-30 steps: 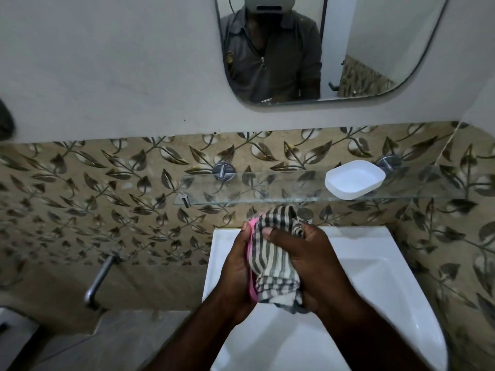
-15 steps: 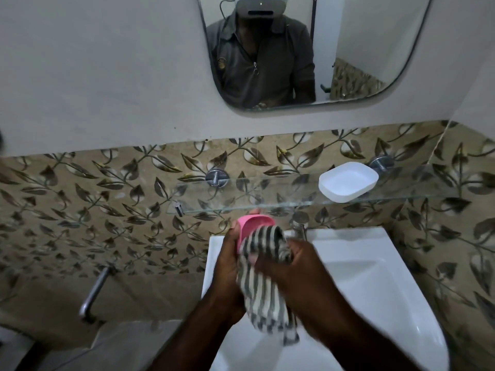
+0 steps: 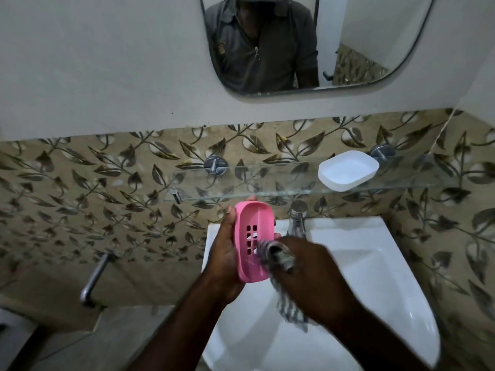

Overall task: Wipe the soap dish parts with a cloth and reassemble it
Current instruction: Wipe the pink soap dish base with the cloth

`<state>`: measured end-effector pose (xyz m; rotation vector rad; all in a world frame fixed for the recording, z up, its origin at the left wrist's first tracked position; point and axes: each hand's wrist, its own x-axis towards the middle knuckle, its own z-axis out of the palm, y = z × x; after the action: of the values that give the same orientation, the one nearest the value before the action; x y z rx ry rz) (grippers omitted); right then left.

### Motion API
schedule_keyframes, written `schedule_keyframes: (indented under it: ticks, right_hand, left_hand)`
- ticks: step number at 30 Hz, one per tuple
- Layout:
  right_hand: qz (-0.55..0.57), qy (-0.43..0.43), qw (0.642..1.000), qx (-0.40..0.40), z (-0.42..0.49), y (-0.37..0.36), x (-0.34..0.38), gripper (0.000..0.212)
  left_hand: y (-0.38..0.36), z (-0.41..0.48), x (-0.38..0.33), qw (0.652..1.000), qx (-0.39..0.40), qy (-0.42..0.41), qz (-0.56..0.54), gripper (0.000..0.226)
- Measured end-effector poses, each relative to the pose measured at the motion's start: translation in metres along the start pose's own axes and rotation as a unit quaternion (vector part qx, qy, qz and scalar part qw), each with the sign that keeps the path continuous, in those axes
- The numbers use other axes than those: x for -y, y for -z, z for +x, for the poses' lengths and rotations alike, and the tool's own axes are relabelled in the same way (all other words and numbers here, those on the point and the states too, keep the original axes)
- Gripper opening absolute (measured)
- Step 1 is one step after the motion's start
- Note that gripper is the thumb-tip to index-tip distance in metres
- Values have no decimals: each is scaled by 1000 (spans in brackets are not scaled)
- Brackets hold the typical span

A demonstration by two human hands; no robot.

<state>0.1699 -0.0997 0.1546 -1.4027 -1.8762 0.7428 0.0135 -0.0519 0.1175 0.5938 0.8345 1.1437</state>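
Observation:
My left hand [image 3: 226,259] holds the pink soap dish tray [image 3: 253,238] upright over the sink, its slotted inner face turned toward me. Gripped in my right hand [image 3: 312,274] is the striped cloth [image 3: 281,266], bunched at the top and pressed against the tray's lower right edge; its tail hangs down toward the basin. The white soap dish base [image 3: 348,170] sits apart on the glass shelf [image 3: 241,178], at its right end.
A white wash basin [image 3: 375,277] lies below my hands with a chrome tap [image 3: 297,219] at its back edge. A mirror [image 3: 348,36] hangs above. A chrome wall tap [image 3: 93,279] sticks out at the left. Leaf-patterned tiles cover the wall.
The cloth wrapped most of the pink tray a second ago. It has slid down and to the right, and the tray's slotted inner face now shows.

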Motion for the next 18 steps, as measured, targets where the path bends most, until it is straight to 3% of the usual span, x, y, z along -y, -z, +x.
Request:
schedule_keyframes:
  ticks: [3,6,8,11,13,16,18]
  right_hand:
    - [-45,15,999,26,-11,-21,7,28]
    - [58,-5,998,18,-13,-27,10,20]
    - [58,21,998,18,-15,-27,6,26]
    - [-111,55,991,57,-17,-23,-8,35]
    - [-162,43,985,48,-15,-22,-12,31]
    - [-29,43,998,40,-13,-25,0,21]
    - [18,67,997,39,-15,-26,6,25]
  left_hand:
    - [-5,-1,3,999,-15,-9,41,60]
    - [-6,-3,-1,999,-21,-19,40,63]
    - [-6,-4,-2,998,-19,-31,54,56]
    - [-9,-6,0,997,-34,-15,74,67]
    - [-8,-7,4,996,-41,-6,79,76]
    - [-8,-9,6,996,-50,-16,70,74]
    - [-6,-10,3,997,-52,-38,53,63]
